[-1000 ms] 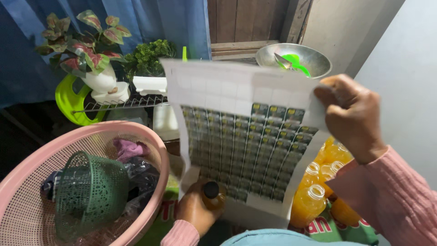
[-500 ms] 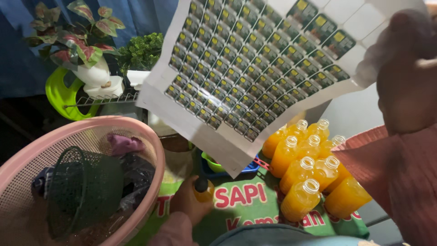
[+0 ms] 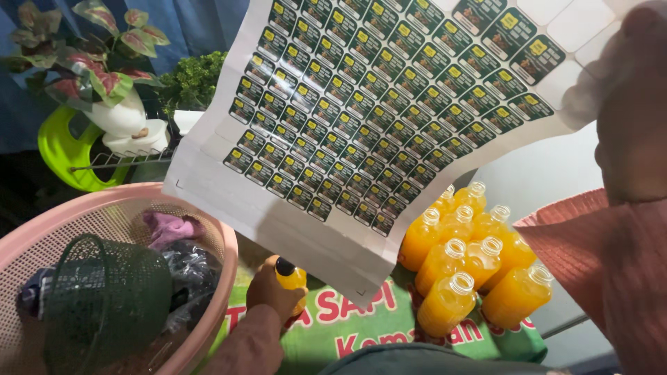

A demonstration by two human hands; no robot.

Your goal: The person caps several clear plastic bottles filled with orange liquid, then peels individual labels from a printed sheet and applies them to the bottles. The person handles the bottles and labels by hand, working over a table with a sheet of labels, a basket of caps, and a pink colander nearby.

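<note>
Your left hand (image 3: 272,292) grips small capped bottle (image 3: 292,279) of orange liquid, upright, black cap on top, long axis vertical. Your right hand (image 3: 636,104) pinches sticker sheet (image 3: 389,118) at its upper right corner; sheet hangs above left hand, long axis slanting from right hand down toward lower left. Between hands: cluster of open orange bottles (image 3: 472,264), uncapped, upright. Left of left hand: pink basket (image 3: 208,229) holding inverted green basket (image 3: 104,298) and cloth.
</note>
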